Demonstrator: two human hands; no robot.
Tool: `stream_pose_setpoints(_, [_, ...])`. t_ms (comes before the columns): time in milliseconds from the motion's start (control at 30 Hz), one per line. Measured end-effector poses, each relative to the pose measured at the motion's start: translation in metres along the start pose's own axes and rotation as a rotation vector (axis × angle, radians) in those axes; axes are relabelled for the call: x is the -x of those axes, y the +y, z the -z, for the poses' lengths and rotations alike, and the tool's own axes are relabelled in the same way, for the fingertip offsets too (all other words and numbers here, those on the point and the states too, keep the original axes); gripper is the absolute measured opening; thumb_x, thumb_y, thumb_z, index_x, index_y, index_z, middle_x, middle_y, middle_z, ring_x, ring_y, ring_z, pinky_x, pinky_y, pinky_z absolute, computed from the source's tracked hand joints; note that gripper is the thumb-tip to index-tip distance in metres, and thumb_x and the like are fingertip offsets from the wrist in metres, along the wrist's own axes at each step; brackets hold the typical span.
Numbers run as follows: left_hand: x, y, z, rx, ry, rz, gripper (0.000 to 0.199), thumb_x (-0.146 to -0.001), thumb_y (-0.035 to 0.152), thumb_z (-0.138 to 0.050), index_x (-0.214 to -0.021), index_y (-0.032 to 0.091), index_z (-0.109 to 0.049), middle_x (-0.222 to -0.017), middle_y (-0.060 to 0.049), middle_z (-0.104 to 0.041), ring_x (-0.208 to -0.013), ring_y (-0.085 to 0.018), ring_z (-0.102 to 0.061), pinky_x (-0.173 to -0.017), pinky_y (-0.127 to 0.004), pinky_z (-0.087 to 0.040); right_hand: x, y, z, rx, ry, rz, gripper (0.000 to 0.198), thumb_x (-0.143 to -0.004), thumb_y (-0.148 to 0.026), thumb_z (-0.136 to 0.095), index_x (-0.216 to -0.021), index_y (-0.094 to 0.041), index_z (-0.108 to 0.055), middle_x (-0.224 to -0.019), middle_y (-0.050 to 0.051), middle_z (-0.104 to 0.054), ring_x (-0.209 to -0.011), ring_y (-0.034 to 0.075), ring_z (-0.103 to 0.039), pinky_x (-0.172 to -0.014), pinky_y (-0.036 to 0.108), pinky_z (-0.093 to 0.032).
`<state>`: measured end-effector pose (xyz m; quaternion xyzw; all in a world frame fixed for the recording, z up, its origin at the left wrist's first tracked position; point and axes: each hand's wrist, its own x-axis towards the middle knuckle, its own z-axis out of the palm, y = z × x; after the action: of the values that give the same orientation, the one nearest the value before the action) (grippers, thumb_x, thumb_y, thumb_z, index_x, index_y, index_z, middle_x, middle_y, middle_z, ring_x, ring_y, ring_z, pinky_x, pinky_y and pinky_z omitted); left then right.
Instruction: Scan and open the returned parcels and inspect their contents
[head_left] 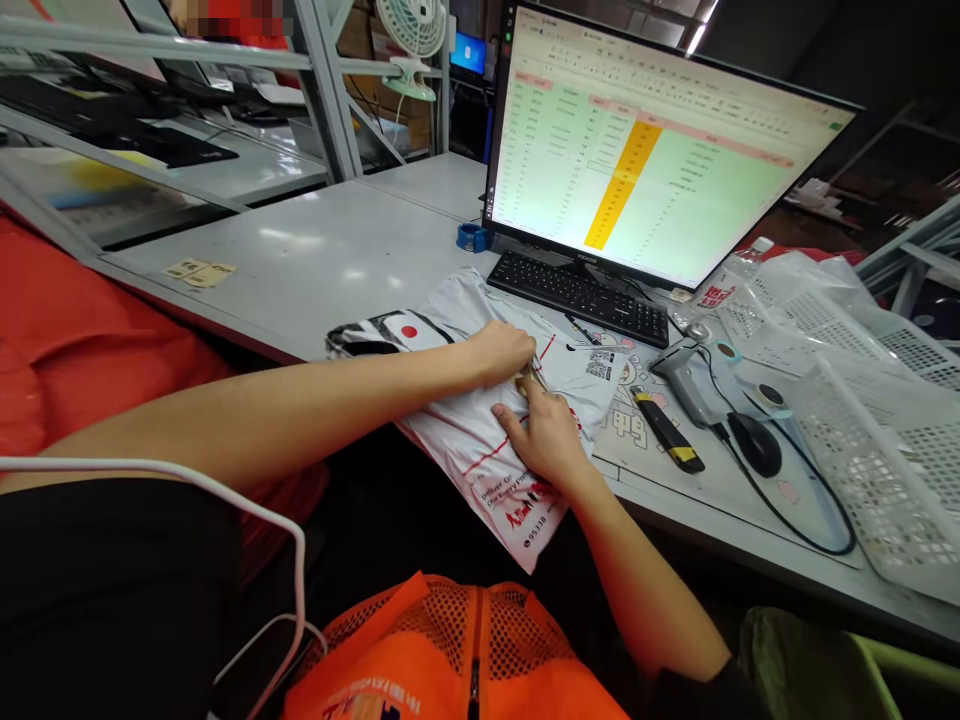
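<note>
A white plastic courier bag [480,440] with red and black print lies over the front edge of the desk, its lower corner hanging off. My left hand [501,352] is closed, its curled fingers pressed on the upper middle of the bag. Close below it, my right hand [551,435] grips the bag, thumb apart and fingers bent in. A small brownish patch shows between the two hands, and I cannot make out what it is. At the bag's left end is a black-and-white printed part [390,333] with a red dot.
Behind the bag stand a black keyboard [577,295] and a monitor [660,140] showing a spreadsheet. To the right lie a yellow-black utility knife [667,430], a grey handheld scanner [694,385], a black mouse [755,445] and white plastic baskets [885,470]. A blue tape roll [472,238] sits left of the monitor.
</note>
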<state>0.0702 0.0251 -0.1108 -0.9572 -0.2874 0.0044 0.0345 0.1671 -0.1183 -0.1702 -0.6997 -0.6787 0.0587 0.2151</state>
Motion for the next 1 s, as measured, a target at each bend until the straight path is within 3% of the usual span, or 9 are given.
stream_pose_setpoints(100, [0.003,-0.013,0.008,-0.065,-0.014,0.033,0.031,-0.1,0.014,-0.052,-0.12,0.01,-0.074,-0.113,-0.021,-0.077,-0.107,-0.033,-0.074,-0.084,-0.035,-0.05,-0.009,-0.006,0.008,0.023,-0.121,-0.075,0.073,-0.104,-0.061,-0.051,-0.161,-0.017,-0.044,-0.129,0.019,-0.073,-0.111,0.038,-0.07,-0.094,0.048,-0.051])
stream_pose_setpoints(200, [0.007,-0.024,0.016,-0.044,0.017,0.04,0.03,-0.099,0.019,-0.051,-0.116,0.012,-0.075,-0.112,-0.019,-0.077,-0.105,-0.033,-0.074,-0.083,-0.036,-0.05,-0.016,-0.014,0.015,0.077,-0.105,-0.055,0.085,-0.103,-0.065,-0.052,-0.169,-0.017,-0.03,-0.138,0.02,-0.069,-0.116,0.038,-0.068,-0.097,0.048,-0.05])
stream_pose_setpoints(267, [0.01,-0.029,0.022,-0.003,0.034,0.013,0.03,-0.099,0.024,-0.052,-0.112,0.013,-0.077,-0.109,-0.016,-0.078,-0.103,-0.031,-0.073,-0.082,-0.034,-0.049,-0.022,-0.021,0.018,0.161,-0.035,-0.004,0.081,-0.102,-0.067,-0.052,-0.163,-0.014,-0.042,-0.14,0.022,-0.066,-0.123,0.039,-0.063,-0.103,0.049,-0.046])
stream_pose_setpoints(400, [0.017,-0.033,0.029,0.058,0.06,-0.023,0.033,-0.098,0.028,-0.051,-0.113,0.015,-0.077,-0.106,-0.014,-0.078,-0.098,-0.027,-0.071,-0.084,-0.033,-0.048,-0.036,-0.029,0.019,0.254,0.161,0.131,0.062,-0.099,-0.065,-0.06,-0.132,-0.014,-0.068,-0.137,0.022,-0.062,-0.125,0.039,-0.054,-0.108,0.053,-0.041])
stream_pose_setpoints(633, [0.037,-0.03,0.025,0.072,0.065,0.09,0.034,-0.099,0.032,-0.052,-0.117,0.016,-0.076,-0.114,-0.016,-0.077,-0.103,-0.031,-0.072,-0.084,-0.036,-0.05,-0.026,-0.019,0.006,0.179,0.236,0.337,0.045,-0.098,-0.046,-0.07,-0.128,-0.013,-0.066,-0.137,0.02,-0.064,-0.132,0.036,-0.049,-0.113,0.05,-0.039])
stream_pose_setpoints(800, [0.046,-0.015,0.018,0.118,0.114,0.171,0.034,-0.097,0.03,-0.054,-0.121,0.016,-0.074,-0.116,-0.018,-0.077,-0.109,-0.035,-0.072,-0.086,-0.037,-0.051,-0.008,-0.016,0.004,0.205,0.295,0.322,0.04,-0.099,-0.047,-0.069,-0.126,-0.017,-0.068,-0.129,0.017,-0.066,-0.124,0.036,-0.053,-0.108,0.05,-0.043])
stream_pose_setpoints(1000, [0.046,-0.006,0.018,0.138,0.143,0.207,0.036,-0.095,0.025,-0.054,-0.124,0.013,-0.072,-0.118,-0.019,-0.076,-0.11,-0.034,-0.072,-0.088,-0.037,-0.052,-0.005,-0.014,0.001,0.172,0.332,0.343,0.04,-0.1,-0.043,-0.068,-0.126,-0.013,-0.068,-0.129,0.018,-0.065,-0.124,0.034,-0.051,-0.113,0.048,-0.042])
